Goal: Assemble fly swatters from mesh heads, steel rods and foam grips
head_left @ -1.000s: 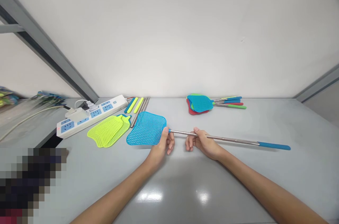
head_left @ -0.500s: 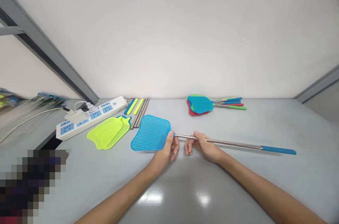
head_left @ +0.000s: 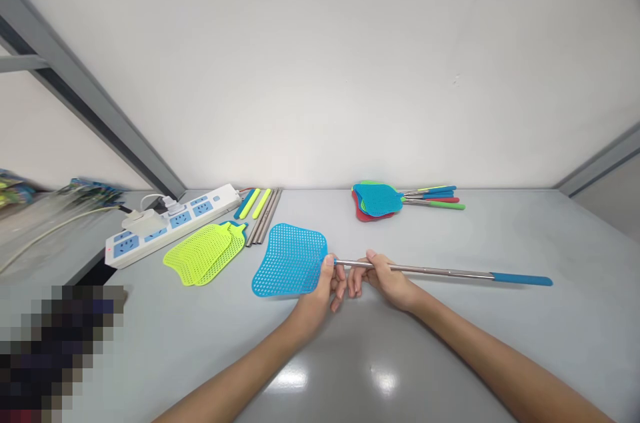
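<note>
A blue fly swatter [head_left: 290, 259] with an extended metal rod and a blue handle grip lies across both my hands, head to the left and grip to the right. My left hand [head_left: 320, 289] is closed on the neck, thumb on top where the perforated head meets the rod. On the metal rod, a little to the right, my right hand [head_left: 387, 279] pinches with thumb and fingers. The fingertips of the two hands are close together. The far handle end sticks out past my right wrist.
Yellow-green swatter heads [head_left: 205, 253] overlap at the left, beside a white power strip [head_left: 173, 223] with plugs. Several metal rods [head_left: 265, 216] and coloured handle grips [head_left: 250, 203] lie behind. Assembled swatters [head_left: 380, 199] are stacked by the back wall. Plastic-wrapped items [head_left: 75, 203] sit far left.
My left hand and the swatter head have shifted slightly right and down, closer to my right hand. The handle end has moved a little left and up.
</note>
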Demonstrator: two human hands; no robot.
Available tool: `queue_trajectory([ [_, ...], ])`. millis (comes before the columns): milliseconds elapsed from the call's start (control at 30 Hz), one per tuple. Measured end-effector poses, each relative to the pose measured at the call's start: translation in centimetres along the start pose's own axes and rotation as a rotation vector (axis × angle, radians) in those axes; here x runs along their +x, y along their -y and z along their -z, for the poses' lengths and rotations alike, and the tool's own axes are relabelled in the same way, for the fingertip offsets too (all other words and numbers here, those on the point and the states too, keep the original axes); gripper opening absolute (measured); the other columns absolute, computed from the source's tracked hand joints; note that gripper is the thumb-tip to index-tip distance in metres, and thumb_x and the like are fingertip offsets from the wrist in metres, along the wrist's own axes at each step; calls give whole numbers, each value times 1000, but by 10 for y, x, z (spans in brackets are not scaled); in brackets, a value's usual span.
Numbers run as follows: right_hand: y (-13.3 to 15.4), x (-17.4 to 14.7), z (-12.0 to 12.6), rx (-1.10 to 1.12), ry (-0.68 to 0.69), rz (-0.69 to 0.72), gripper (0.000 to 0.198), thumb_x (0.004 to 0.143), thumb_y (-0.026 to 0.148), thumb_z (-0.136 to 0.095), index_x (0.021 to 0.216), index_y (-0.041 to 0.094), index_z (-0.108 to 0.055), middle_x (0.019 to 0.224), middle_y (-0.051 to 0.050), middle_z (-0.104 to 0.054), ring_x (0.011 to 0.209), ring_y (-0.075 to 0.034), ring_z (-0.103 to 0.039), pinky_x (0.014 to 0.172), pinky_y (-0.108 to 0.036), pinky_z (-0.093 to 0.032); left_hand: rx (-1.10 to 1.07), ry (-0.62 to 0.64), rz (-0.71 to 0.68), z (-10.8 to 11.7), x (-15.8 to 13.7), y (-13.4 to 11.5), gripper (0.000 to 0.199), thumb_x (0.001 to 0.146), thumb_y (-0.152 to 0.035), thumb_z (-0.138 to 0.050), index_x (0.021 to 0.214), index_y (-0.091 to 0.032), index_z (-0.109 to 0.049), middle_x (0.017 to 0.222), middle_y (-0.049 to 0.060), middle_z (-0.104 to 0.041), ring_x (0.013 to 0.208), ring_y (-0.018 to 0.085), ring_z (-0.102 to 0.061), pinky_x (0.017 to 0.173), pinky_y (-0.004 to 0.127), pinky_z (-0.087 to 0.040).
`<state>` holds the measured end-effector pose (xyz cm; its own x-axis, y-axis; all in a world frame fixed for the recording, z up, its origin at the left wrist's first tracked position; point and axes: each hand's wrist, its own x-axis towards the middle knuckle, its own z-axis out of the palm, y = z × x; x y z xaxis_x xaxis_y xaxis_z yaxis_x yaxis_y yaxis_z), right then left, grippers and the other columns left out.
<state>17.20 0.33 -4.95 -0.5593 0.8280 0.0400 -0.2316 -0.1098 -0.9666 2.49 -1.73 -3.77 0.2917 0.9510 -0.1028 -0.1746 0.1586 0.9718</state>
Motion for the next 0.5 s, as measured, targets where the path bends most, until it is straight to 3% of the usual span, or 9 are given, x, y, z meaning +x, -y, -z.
queue_trajectory([
  [267,-1,0,-1,20,21,19,58,84,43,-18,49,16,-55,51,-6,-55,57,-15,-53,62,-30,-40,-50,8,-33,-5,-1,3,39,82,-47,-27,63,-18,-44,43,-3,-43,42,11,-43,51,24,-36],
  [500,-5,1,1,-20,15,4,59,84,44,-16,49,15,-54,47,-5,-53,51,-14,-51,54,-28,-39,39,18,-25,-2,-1,5,41,84,-45,-25,64,-17,-46,42,-5,-40,37,7,-34,48,22,-32],
])
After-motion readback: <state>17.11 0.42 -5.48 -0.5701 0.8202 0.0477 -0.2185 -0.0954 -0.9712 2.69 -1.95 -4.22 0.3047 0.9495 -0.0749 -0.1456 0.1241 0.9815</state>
